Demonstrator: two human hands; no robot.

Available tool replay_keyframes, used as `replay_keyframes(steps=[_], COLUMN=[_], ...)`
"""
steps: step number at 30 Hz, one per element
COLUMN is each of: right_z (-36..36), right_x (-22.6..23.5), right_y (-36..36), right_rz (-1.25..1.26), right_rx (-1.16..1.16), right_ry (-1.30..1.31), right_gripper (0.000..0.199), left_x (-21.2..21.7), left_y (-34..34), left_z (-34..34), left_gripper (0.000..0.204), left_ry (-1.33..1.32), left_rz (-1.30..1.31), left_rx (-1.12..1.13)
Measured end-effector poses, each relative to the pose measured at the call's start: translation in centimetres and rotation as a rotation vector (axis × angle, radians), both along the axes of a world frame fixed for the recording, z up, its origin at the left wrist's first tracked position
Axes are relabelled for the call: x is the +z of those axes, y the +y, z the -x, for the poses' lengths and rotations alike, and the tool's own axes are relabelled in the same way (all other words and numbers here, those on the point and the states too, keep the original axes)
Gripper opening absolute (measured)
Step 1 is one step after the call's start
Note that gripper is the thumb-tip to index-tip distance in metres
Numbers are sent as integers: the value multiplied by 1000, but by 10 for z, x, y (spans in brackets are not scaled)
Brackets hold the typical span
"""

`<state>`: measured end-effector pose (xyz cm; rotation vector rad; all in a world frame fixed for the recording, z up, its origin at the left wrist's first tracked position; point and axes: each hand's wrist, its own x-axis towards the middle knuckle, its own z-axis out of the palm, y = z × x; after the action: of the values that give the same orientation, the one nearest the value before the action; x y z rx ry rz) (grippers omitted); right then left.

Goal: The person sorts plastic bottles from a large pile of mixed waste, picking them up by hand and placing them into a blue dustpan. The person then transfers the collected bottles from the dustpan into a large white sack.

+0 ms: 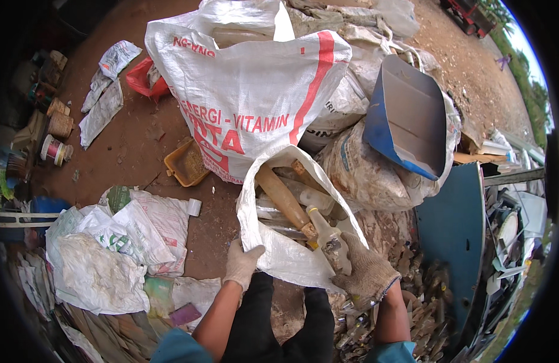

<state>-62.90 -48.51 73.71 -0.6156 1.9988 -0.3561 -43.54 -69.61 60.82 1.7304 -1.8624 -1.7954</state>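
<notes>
Before me a white woven sack [250, 212] gapes open, with several glass bottles lying inside, among them a long brownish bottle [282, 196]. My left hand [242, 264], in a pale knit glove, grips the sack's near left rim. In a dirtier knit glove, my right hand [365, 272] is closed round a clear, dirt-smeared glass bottle [332, 242] at the sack's right rim. That bottle's neck points up and inward over the sack mouth. The fingers wrapped behind the bottle are partly hidden.
A large white sack with red print [243, 91] stands just beyond. Further right, a blue scoop-shaped container [409, 115] rests on a full dirty sack [367, 166]. Many bottles [424, 290] lie heaped by my right arm. Flattened sacks [104, 266] and a yellow tray [188, 162] lie left.
</notes>
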Motion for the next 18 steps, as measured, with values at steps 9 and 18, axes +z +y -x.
replay_keyframes(steps=[9, 18], right_z=[-19, -49], right_x=[-127, -102], right_y=[-114, -26], right_rz=[253, 229], right_rx=[549, 347], right_ry=[425, 300], right_gripper=[71, 46], left_x=[58, 50], left_y=[-41, -78], left_z=[-35, -39], left_gripper=[14, 10], left_ry=[217, 121], left_rz=[27, 263], left_rx=[56, -62])
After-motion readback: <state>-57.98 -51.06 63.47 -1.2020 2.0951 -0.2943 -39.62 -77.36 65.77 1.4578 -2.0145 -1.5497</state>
